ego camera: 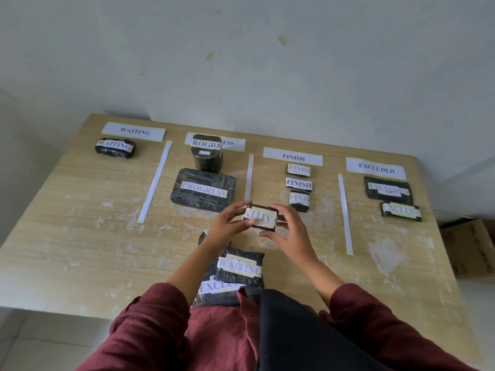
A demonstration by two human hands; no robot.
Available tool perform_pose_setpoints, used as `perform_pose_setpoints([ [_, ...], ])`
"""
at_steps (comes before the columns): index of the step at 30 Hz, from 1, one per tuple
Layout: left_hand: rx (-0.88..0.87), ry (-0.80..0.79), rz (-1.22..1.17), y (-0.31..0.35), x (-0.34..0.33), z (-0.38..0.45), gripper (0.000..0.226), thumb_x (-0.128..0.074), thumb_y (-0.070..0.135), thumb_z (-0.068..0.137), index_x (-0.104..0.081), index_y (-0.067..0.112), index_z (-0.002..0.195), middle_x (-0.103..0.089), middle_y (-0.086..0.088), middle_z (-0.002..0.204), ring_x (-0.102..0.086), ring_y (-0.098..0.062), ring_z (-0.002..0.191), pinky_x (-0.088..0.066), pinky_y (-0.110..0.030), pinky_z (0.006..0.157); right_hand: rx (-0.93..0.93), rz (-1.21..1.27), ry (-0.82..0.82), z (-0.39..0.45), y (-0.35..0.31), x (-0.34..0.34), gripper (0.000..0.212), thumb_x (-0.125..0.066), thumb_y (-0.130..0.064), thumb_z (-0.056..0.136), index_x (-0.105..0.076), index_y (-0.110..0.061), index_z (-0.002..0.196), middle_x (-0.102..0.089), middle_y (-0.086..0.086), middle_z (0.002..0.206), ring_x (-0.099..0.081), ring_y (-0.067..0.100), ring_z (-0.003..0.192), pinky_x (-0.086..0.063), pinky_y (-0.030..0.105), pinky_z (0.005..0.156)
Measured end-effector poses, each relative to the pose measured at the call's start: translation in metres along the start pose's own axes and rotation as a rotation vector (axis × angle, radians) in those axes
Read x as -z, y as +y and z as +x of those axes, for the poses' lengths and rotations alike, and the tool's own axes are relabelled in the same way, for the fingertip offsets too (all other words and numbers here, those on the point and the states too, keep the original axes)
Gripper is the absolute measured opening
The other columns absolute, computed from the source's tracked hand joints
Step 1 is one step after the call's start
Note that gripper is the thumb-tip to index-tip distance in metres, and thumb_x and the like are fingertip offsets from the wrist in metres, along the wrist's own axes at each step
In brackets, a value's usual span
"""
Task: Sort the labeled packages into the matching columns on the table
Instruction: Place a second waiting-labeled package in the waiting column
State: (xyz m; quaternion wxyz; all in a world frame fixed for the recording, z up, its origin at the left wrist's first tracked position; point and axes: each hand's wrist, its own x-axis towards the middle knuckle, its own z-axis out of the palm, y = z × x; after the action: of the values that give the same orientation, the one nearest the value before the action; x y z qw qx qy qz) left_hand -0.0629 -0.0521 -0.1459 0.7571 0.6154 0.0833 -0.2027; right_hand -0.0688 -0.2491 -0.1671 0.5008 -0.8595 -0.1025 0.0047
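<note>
Maroon sleeves [150, 317] reach forward over the near edge of the counter [67, 250], and between them both hands pinch 1 small black package [261, 217] above the counter's middle. Its paper label faces the camera upside down; the letters look like WAITING, though part is covered. The left hand [227, 223] closes thumb and fingers on the package's left end, and the right hand [288, 228] clamps the right end, thumb on the near side.

I judge the package light and fairly stiff, a small block in glossy wrap that could slide under a loose pinch; holding it by the short ends, clear of the taped label, seems best.

Just beneath the forearms lie 2 unsorted packages, 1 marked WAITING [239, 267] resting on a larger 1 marked EXCLUDED [214, 289].

Farther out, paper strips divide 4 columns. The WAITING header [134, 131] at far left has 1 package [115, 148] below it. PROGRESS holds 2, FINISH 3, EXCLUDED 2. Going by its label, the held package belongs well to the left.
</note>
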Motion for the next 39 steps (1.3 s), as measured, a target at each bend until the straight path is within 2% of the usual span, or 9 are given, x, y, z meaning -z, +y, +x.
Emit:
perform_pose_setpoints([
  [8, 0.072, 0.127, -0.233, 0.008, 0.041, -0.012, 0.016, -0.063, 0.003, 0.086, -0.052, 0.010, 0.094, -0.065, -0.017, 0.106, -0.067, -0.027, 0.087, -0.061, -0.032, 0.071, -0.326, 0.434, -0.035, 0.018, -0.032, -0.039, 0.063, -0.079, -0.012, 0.076, -0.052, -0.021, 0.132, -0.068, 0.004, 0.114, -0.067, 0.014, 0.102, -0.056, 0.028, 0.086],
  [12, 0.090, 0.131, -0.182, 0.001, 0.052, -0.015, 0.029, -0.071, -0.001, 0.077, -0.046, 0.009, 0.090, -0.063, -0.018, 0.100, -0.067, -0.026, 0.083, -0.060, -0.033, 0.074, -0.629, 0.842, -0.034, 0.031, -0.046, -0.052, 0.034, -0.069, -0.011, 0.086, -0.060, -0.015, 0.119, -0.071, 0.010, 0.113, -0.067, 0.028, 0.107, -0.058, 0.036, 0.083],
  [14, 0.083, 0.130, -0.049, -0.001, 0.055, -0.015, 0.046, -0.079, 0.003, 0.070, -0.046, 0.010, 0.102, -0.060, -0.015, 0.096, -0.065, -0.023, 0.083, -0.059, -0.032, 0.074, -0.722, 0.960, -0.069, 0.035, -0.051, -0.055, 0.031, -0.065, -0.013, 0.090, -0.060, -0.013, 0.121, -0.072, 0.010, 0.108, -0.068, 0.027, 0.100, -0.058, 0.034, 0.075],
  [19, -0.104, 0.077, 0.291, -0.001, 0.053, -0.010, 0.091, -0.087, 0.016, 0.063, -0.033, 0.030, 0.135, -0.062, -0.008, 0.073, -0.062, -0.017, 0.065, -0.054, -0.028, 0.064, -0.790, 0.993, -0.094, 0.038, -0.059, -0.058, 0.029, -0.058, -0.021, 0.093, -0.064, -0.009, 0.119, -0.070, 0.011, 0.100, -0.066, 0.023, 0.089, -0.056, 0.031, 0.072],
  [22, -0.164, 0.047, 0.340, -0.005, 0.059, -0.006, 0.102, -0.090, 0.035, 0.055, -0.032, 0.039, 0.139, -0.068, -0.012, 0.091, -0.067, -0.023, 0.074, -0.059, -0.037, 0.072, -0.832, 0.989, -0.091, 0.043, -0.057, -0.064, 0.026, -0.058, -0.024, 0.094, -0.067, -0.007, 0.112, -0.071, 0.013, 0.099, -0.064, 0.027, 0.096, -0.055, 0.038, 0.085],
  [25, -0.214, 0.092, 0.377, -0.004, 0.066, -0.009, 0.095, -0.090, 0.038, 0.054, -0.038, 0.039, 0.134, -0.065, 0.000, 0.113, -0.068, -0.012, 0.095, -0.058, -0.034, 0.082, -0.842, 0.983, -0.127, 0.053, -0.058, -0.074, 0.030, -0.058, -0.024, 0.094, -0.067, -0.004, 0.116, -0.068, 0.020, 0.113, -0.062, 0.032, 0.108, -0.045, 0.049, 0.102],
  [29, -0.291, 0.267, 0.551, -0.005, 0.089, -0.018, 0.092, -0.085, 0.047, 0.058, -0.036, 0.038, 0.134, -0.055, 0.005, 0.118, -0.056, -0.006, 0.100, -0.047, -0.017, 0.081, -0.783, 0.979, -0.232, 0.070, -0.075, -0.093, 0.035, -0.057, -0.020, 0.094, -0.063, -0.006, 0.125, -0.068, 0.016, 0.119, -0.066, 0.025, 0.103, -0.055, 0.037, 0.083],
  [32, -0.340, 0.364, 0.597, -0.009, 0.112, -0.024, 0.090, -0.083, 0.049, 0.060, -0.036, 0.037, 0.135, -0.044, 0.008, 0.122, -0.049, -0.004, 0.107, -0.043, -0.017, 0.085, -0.753, 0.960, -0.301, 0.083, -0.087, -0.114, 0.034, -0.058, -0.015, 0.092, -0.064, -0.008, 0.125, -0.068, 0.017, 0.122, -0.063, 0.029, 0.112, -0.050, 0.043, 0.095],
  [39, -0.407, 0.656, 0.632, -0.008, 0.158, -0.032, 0.081, -0.076, 0.057, 0.064, -0.048, 0.018, 0.129, -0.047, 0.006, 0.119, -0.048, -0.009, 0.113, -0.044, -0.024, 0.094, -0.739, 0.865, -0.348, 0.115, -0.113, -0.171, 0.033, -0.060, -0.015, 0.092, -0.063, -0.012, 0.125, -0.067, 0.012, 0.120, -0.064, 0.020, 0.100, -0.049, 0.029, 0.079],
])
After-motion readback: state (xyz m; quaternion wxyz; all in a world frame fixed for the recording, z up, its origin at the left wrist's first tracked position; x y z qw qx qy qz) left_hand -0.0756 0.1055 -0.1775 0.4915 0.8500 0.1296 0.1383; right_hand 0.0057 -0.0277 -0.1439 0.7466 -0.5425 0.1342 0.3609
